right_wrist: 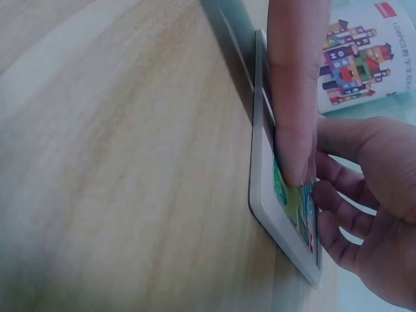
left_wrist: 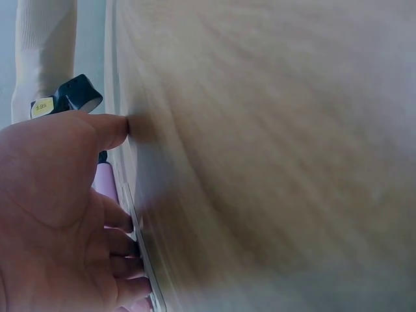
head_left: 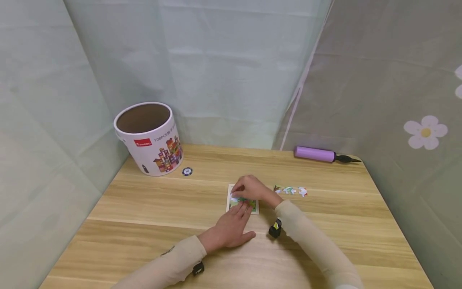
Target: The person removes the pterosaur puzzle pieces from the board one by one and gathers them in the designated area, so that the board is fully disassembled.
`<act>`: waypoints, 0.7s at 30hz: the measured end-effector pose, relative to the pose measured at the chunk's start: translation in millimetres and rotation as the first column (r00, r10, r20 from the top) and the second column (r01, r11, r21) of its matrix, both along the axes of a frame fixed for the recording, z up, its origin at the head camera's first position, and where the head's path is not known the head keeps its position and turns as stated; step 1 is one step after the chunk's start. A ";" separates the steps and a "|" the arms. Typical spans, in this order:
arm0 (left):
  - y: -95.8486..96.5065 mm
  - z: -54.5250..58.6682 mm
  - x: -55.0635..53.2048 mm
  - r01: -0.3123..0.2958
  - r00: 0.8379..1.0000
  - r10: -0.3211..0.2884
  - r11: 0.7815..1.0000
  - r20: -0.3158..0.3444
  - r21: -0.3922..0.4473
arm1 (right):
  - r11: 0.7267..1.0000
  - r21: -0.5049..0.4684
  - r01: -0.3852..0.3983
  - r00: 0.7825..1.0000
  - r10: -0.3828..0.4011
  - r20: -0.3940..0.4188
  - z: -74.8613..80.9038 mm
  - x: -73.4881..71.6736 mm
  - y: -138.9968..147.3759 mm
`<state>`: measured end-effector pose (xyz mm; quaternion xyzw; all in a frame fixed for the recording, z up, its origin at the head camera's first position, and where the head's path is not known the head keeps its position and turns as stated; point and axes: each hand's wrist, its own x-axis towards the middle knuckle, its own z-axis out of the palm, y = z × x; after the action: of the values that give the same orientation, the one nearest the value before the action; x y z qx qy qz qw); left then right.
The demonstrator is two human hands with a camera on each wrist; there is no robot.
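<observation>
A small jigsaw puzzle in a pale frame [head_left: 228, 205] lies on the table, partly hidden by both hands. My left hand [head_left: 231, 228] reaches in from its near side, its straight fingers [right_wrist: 296, 146] resting on the green picture, thumb spread over the wood. Over the upper left of the picture, my right hand [head_left: 250, 188] bends its fingers and thumb down and pinches a whitish-blue puzzle piece [head_left: 234, 197], mostly covered by the fingertips. Three loose puzzle pieces [head_left: 290, 190] lie in a row just right of the frame, beyond the right wrist.
A large white bucket [head_left: 155, 148] with printed buildings stands at the back left, a poker chip [head_left: 187, 171] beside its base. Along the back right edge lies a purple hand pump [head_left: 315, 154] with a black nozzle. Curtains [head_left: 223, 80] hang close behind the wooden table [head_left: 144, 224].
</observation>
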<state>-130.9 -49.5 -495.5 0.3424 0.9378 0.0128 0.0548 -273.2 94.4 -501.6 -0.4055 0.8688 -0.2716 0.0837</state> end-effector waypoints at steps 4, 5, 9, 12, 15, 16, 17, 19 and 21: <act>-0.5 -1.9 -1.1 0.004 1.000 -0.004 1.000 -0.007 0.003 | 1.000 0.011 0.008 1.000 -0.008 0.024 -0.1 0.5 -1.5; -0.6 -2.0 -1.2 0.004 1.000 -0.004 1.000 -0.007 0.002 | 1.000 0.015 0.011 0.999 -0.012 0.032 -0.4 0.5 -1.9; -0.8 -1.9 -1.5 0.003 1.000 -0.003 1.000 -0.002 -0.004 | 0.999 0.014 0.032 0.998 -0.033 0.061 -1.5 0.6 -3.2; -1.0 -1.4 -1.6 0.001 1.000 -0.001 1.000 0.006 -0.005 | 0.999 0.015 0.043 0.996 -0.044 0.077 -1.9 1.3 -4.2; -1.4 -1.7 -2.2 -0.002 1.000 0.002 1.000 0.018 -0.009 | 0.999 0.011 0.047 0.995 -0.048 0.090 -1.9 2.3 -4.4; -1.6 -1.8 -2.5 -0.002 1.000 0.003 1.000 0.018 -0.008 | 0.999 0.011 0.049 0.994 -0.050 0.094 -1.8 2.7 -4.5; -1.7 -2.2 -2.8 -0.002 1.000 0.002 1.000 0.019 -0.007 | 0.999 0.007 0.051 0.994 -0.051 0.099 -1.7 3.0 -4.4; -1.8 -3.3 -3.5 0.000 1.000 0.000 1.000 0.023 -0.006 | 0.999 -0.009 0.053 0.992 -0.051 0.114 -1.2 3.4 -3.9; -2.0 -3.5 -3.7 0.004 1.000 -0.004 1.000 0.020 -0.003 | 0.998 -0.033 0.050 0.990 -0.045 0.133 -0.8 3.3 -3.1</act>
<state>-134.7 -51.4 -499.0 0.3439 0.9366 0.0148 0.0649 -269.9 91.3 -502.4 -0.3671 0.8657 -0.3154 0.1274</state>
